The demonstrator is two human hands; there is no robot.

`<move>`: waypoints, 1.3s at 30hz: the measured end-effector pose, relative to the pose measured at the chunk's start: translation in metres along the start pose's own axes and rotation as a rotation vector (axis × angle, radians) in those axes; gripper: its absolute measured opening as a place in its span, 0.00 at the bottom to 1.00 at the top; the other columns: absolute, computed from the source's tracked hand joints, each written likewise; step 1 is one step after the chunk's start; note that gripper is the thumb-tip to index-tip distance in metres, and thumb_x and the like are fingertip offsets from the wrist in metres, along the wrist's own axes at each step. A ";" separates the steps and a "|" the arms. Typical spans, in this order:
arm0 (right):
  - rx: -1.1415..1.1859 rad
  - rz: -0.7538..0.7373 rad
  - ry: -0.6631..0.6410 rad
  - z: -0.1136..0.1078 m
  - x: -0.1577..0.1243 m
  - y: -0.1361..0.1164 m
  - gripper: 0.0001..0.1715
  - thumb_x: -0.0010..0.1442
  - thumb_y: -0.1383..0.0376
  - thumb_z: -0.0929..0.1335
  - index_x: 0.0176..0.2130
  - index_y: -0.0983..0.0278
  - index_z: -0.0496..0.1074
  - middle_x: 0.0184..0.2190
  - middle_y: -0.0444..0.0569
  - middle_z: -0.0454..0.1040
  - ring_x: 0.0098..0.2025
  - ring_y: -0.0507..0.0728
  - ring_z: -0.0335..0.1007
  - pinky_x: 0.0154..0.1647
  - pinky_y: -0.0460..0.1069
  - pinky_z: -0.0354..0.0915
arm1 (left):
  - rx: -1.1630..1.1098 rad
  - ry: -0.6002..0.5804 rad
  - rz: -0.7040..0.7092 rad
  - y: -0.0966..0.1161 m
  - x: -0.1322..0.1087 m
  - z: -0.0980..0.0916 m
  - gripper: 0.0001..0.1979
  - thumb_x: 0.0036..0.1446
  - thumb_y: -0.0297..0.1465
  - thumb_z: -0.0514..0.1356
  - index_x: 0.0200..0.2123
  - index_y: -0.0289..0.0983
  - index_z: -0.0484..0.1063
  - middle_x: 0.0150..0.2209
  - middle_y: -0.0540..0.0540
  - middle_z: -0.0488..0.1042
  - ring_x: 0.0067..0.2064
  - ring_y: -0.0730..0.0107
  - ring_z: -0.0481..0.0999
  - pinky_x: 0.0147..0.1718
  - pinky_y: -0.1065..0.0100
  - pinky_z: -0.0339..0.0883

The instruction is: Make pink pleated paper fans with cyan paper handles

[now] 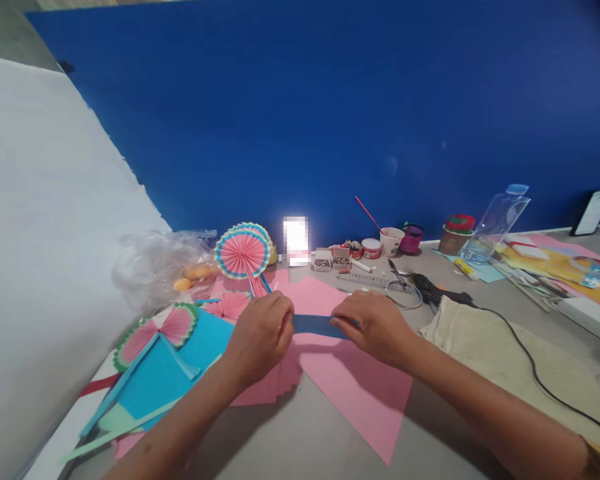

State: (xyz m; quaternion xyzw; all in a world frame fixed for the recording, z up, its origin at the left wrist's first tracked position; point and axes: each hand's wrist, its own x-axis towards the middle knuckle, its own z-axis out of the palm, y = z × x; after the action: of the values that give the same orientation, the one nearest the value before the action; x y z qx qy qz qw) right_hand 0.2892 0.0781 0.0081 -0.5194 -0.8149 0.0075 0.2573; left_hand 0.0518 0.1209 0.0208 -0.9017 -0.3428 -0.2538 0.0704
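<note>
A narrow dark blue paper strip (316, 325) is stretched between my two hands, above pink paper sheets (363, 393) on the grey table. My left hand (263, 331) is closed on the strip's left end, with its fingers curled. At the right end, my right hand (371, 325) pinches the strip between thumb and fingers. Behind my left hand stands a round pleated pink paper fan (243, 252) with a blue and cream edge. A pink and green pleated fan (157, 331) lies on blue paper (180, 373) at the left.
A clear plastic bag (155, 263) lies at the back left. Small pin boxes (323, 261), a ruler (375, 281), a paper cup (392, 242) and a black glue gun (437, 291) are behind the hands. A beige cloth (510, 360) and a plastic bottle (495, 223) are at the right.
</note>
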 end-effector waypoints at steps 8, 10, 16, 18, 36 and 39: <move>-0.053 0.038 -0.082 -0.015 0.003 -0.007 0.12 0.66 0.63 0.69 0.32 0.61 0.79 0.29 0.48 0.79 0.33 0.57 0.70 0.34 0.50 0.53 | 0.208 -0.117 0.143 0.032 0.020 -0.003 0.10 0.60 0.22 0.52 0.29 0.37 0.69 0.30 0.45 0.72 0.33 0.62 0.70 0.35 0.58 0.57; -0.044 0.025 -0.092 -0.022 -0.001 0.004 0.14 0.67 0.62 0.68 0.30 0.61 0.78 0.28 0.48 0.79 0.32 0.57 0.70 0.34 0.50 0.53 | 0.164 -0.135 0.119 0.023 0.018 -0.007 0.09 0.58 0.22 0.52 0.28 0.38 0.68 0.30 0.46 0.72 0.32 0.64 0.69 0.34 0.60 0.57; 0.084 0.094 -0.105 -0.036 -0.010 0.034 0.15 0.66 0.63 0.67 0.28 0.60 0.77 0.27 0.45 0.78 0.31 0.55 0.71 0.32 0.49 0.53 | 0.086 -0.087 -0.123 -0.018 0.008 -0.030 0.09 0.61 0.25 0.50 0.31 0.38 0.67 0.30 0.46 0.73 0.32 0.63 0.71 0.32 0.63 0.59; 0.086 0.092 -0.113 -0.036 -0.009 0.032 0.16 0.66 0.63 0.67 0.28 0.60 0.77 0.26 0.44 0.78 0.31 0.55 0.70 0.32 0.49 0.53 | -0.036 -0.047 -0.135 -0.013 0.013 -0.033 0.09 0.64 0.29 0.50 0.39 0.38 0.70 0.37 0.44 0.76 0.39 0.61 0.74 0.38 0.61 0.64; 0.176 0.066 -0.107 -0.029 -0.016 0.027 0.17 0.66 0.62 0.67 0.27 0.61 0.76 0.24 0.43 0.75 0.28 0.53 0.66 0.30 0.48 0.53 | -0.127 -0.068 -0.167 0.009 0.015 -0.027 0.08 0.65 0.33 0.54 0.40 0.38 0.72 0.40 0.44 0.78 0.42 0.60 0.76 0.41 0.59 0.67; 0.138 0.040 -0.091 -0.025 -0.013 0.021 0.15 0.67 0.61 0.67 0.30 0.60 0.79 0.27 0.45 0.78 0.31 0.55 0.69 0.32 0.49 0.54 | -0.199 -0.114 -0.070 0.030 0.025 -0.013 0.08 0.63 0.34 0.59 0.42 0.39 0.75 0.41 0.43 0.79 0.44 0.58 0.76 0.42 0.59 0.67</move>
State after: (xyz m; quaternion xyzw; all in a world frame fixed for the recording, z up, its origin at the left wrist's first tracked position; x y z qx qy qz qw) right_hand 0.3221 0.0699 0.0187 -0.5157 -0.8127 0.0921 0.2551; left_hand 0.0824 0.1093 0.0461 -0.9048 -0.3506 -0.2369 -0.0478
